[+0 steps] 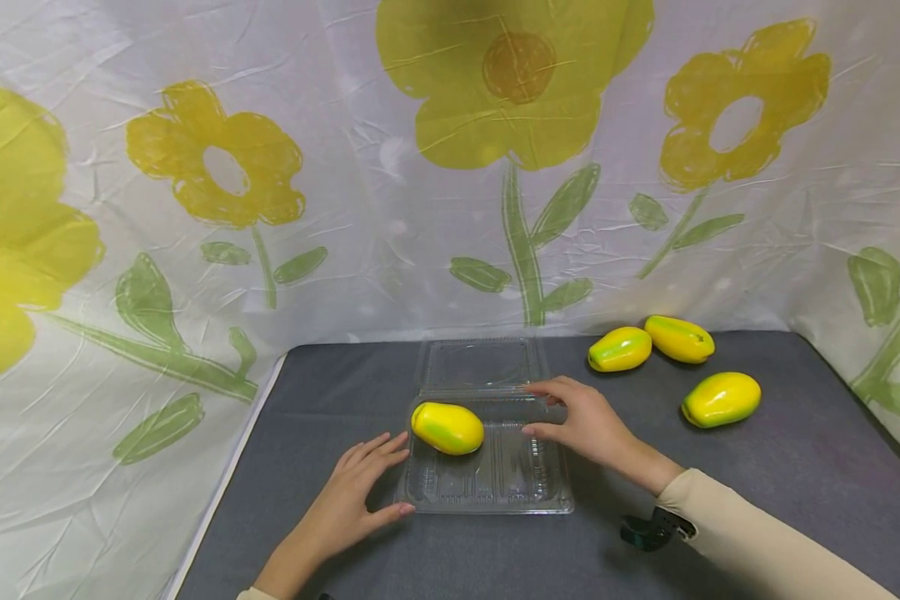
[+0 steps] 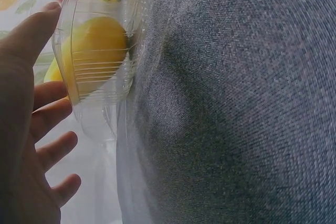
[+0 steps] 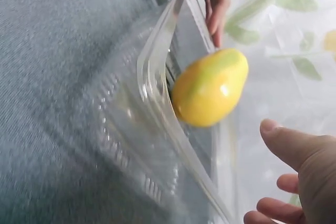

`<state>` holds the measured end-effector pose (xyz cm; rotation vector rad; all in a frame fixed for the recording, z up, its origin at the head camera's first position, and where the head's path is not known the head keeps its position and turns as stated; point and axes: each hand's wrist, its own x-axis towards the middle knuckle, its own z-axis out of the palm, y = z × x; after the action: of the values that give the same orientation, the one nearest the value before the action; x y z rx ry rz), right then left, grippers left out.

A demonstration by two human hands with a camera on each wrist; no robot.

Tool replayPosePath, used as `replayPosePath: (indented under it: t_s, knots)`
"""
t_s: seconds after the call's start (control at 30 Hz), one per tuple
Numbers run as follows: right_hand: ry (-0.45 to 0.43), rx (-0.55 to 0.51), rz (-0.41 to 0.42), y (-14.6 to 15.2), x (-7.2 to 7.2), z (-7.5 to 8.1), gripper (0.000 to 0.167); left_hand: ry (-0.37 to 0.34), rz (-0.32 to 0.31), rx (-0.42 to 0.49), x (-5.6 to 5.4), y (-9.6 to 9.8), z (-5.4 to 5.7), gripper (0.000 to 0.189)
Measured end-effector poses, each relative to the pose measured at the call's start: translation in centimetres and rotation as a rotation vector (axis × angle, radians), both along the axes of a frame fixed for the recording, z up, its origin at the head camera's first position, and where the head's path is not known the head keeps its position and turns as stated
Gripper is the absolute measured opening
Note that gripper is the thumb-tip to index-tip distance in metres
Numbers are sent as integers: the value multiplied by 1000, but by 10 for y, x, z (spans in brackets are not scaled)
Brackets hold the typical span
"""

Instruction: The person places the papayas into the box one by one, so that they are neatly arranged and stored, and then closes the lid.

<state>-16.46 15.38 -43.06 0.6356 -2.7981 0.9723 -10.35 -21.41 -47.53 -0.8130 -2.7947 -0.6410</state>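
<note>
The fruit (image 1: 447, 429) before me is a glossy yellow oval, streaked with green, lying in the left part of the clear container (image 1: 495, 506). Its long axis runs mostly left to right, the left end slightly farther from me. My left hand (image 1: 354, 496) spreads loosely by the container's left edge; my right hand (image 1: 588, 421), fingers relaxed, grasps nothing at the right side.

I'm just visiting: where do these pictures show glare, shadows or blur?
Head view: fairly sharp, with small bright highlights on the yellow fruit in the clear box; left wrist view: the scene looks turned sideways, with a soft, dark shadow across the grey cloth; right wrist view: a bright glare spot on that fruit, while the cloth looks blurry.
</note>
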Motion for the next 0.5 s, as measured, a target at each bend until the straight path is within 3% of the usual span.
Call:
replayPosePath:
  t_s: [0.5]
  knots:
    - [-3,-2,-82,52,1,11,60,-5,1,-5,0,0,0,73]
